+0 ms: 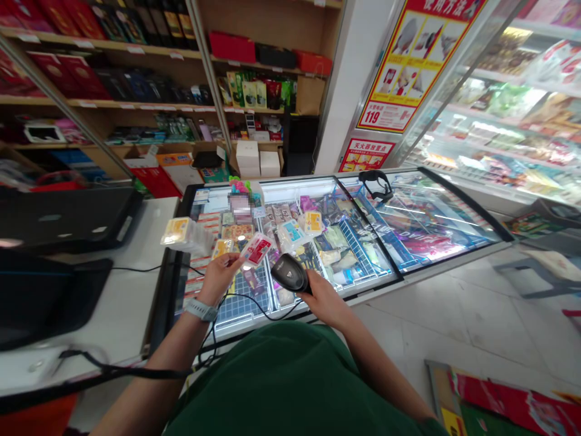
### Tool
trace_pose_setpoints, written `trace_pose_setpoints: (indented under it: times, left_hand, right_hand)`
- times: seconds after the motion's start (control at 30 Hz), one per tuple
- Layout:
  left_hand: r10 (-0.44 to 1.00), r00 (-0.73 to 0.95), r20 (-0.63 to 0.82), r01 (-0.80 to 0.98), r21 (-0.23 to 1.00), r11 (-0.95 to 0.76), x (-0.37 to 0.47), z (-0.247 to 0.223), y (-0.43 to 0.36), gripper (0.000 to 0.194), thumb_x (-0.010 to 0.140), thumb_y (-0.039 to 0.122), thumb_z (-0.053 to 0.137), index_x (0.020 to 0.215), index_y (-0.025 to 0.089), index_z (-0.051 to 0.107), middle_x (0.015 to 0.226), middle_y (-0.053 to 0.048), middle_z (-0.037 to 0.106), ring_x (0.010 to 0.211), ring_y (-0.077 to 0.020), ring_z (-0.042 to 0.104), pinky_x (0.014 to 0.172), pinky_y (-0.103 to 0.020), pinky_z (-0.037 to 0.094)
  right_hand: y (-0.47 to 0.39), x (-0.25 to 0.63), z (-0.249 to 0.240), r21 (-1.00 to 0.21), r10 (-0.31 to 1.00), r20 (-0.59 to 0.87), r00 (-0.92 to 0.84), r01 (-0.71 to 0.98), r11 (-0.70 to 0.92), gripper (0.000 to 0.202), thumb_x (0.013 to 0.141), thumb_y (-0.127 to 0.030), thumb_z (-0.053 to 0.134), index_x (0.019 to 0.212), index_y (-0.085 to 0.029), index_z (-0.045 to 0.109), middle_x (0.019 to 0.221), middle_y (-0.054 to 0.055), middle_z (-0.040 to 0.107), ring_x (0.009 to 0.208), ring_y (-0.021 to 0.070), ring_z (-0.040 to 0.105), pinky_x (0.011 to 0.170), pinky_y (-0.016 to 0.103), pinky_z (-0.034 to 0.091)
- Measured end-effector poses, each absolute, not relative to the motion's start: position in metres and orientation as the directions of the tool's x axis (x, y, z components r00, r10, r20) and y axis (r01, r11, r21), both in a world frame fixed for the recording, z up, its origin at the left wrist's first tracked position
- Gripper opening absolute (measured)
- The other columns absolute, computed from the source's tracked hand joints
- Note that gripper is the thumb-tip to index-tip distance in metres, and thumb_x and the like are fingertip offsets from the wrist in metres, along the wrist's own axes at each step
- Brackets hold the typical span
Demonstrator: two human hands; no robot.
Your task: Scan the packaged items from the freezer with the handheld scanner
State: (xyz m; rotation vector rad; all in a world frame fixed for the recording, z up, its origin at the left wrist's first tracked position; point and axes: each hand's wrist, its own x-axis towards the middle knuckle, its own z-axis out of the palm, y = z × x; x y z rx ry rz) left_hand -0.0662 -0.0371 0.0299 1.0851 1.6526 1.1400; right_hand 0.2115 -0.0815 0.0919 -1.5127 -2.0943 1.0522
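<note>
Between the thumb and fingers of my left hand is a small flat clear pack with a red label. A pale watch circles that wrist. My right hand grips a black barcode scanner by its handle, its head turned toward the red-labelled pack. On the freezer's glass top lie a blue-labelled pack and a yellow-labelled pack, just beyond the scanner. Left of them a stack of similar clear packs with yellow labels stands at the freezer's left end.
The chest freezer holds many packaged foods under its sliding glass. A black strap-like object rests on its right part. Black cable runs across the near glass. A counter with black machines is at left; a grey stool stands right.
</note>
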Motion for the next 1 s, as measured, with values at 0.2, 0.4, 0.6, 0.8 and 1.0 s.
trace_pose_setpoints:
  times: [0.2, 0.4, 0.6, 0.8, 1.0]
  left_hand:
    - [0.948, -0.282, -0.147, 0.198, 0.958, 0.208, -0.0674, 0.0265, -0.0374, 0.036, 0.062, 0.047, 0.073, 0.082, 0.017, 0.072, 0.073, -0.003, 0.070, 0.066, -0.0165, 0.058, 0.061, -0.026, 0.043]
    - [0.948, -0.275, -0.157, 0.197, 0.956, 0.216, -0.0673, 0.0281, -0.0376, 0.033, 0.062, 0.047, 0.073, 0.078, 0.018, 0.071, 0.070, -0.002, 0.069, 0.067, -0.0171, 0.059, 0.061, -0.026, 0.044]
    - [0.949, -0.268, -0.168, 0.197, 0.954, 0.225, -0.0669, 0.0276, -0.0375, 0.037, 0.060, 0.049, 0.074, 0.079, 0.017, 0.071, 0.070, -0.002, 0.069, 0.066, -0.0164, 0.059, 0.061, -0.026, 0.044]
    - [0.948, -0.270, -0.168, 0.209, 0.951, 0.228, -0.0658, 0.0288, -0.0397, 0.043, 0.059, 0.054, 0.075, 0.079, 0.017, 0.071, 0.072, -0.003, 0.069, 0.065, -0.0158, 0.057, 0.060, -0.025, 0.042]
    - [0.946, -0.282, -0.163, 0.209, 0.951, 0.226, -0.0654, 0.0289, -0.0410, 0.044, 0.059, 0.056, 0.075, 0.078, 0.017, 0.071, 0.070, -0.002, 0.068, 0.065, -0.0163, 0.057, 0.058, -0.026, 0.042]
  right_hand:
    - [-0.0810, 0.2110, 0.0901, -0.739, 0.918, -0.143, -0.369, 0.657, 0.149, 0.029, 0.083, -0.013, 0.061, 0.109, -0.018, 0.050, 0.107, 0.008, 0.060, 0.102, 0.0218, 0.056, 0.087, 0.032, 0.041]
    - [-0.0811, 0.2110, 0.0874, -0.744, 0.915, -0.127, -0.384, 0.646, 0.168, 0.027, 0.082, -0.012, 0.060, 0.107, -0.018, 0.050, 0.106, 0.008, 0.060, 0.100, 0.0213, 0.056, 0.086, 0.032, 0.041]
    - [-0.0821, 0.2102, 0.0901, -0.749, 0.909, -0.147, -0.389, 0.644, 0.154, 0.023, 0.084, -0.014, 0.059, 0.105, -0.019, 0.049, 0.104, 0.007, 0.060, 0.097, 0.0208, 0.057, 0.084, 0.031, 0.042]
    - [-0.0828, 0.2104, 0.0913, -0.753, 0.907, -0.153, -0.392, 0.641, 0.150, 0.022, 0.084, -0.014, 0.058, 0.104, -0.018, 0.049, 0.104, 0.008, 0.060, 0.098, 0.0213, 0.057, 0.084, 0.031, 0.042]
    - [-0.0833, 0.2106, 0.0890, -0.747, 0.906, -0.152, -0.394, 0.646, 0.156, 0.020, 0.085, -0.015, 0.058, 0.103, -0.019, 0.049, 0.103, 0.007, 0.060, 0.097, 0.0211, 0.057, 0.084, 0.031, 0.042]
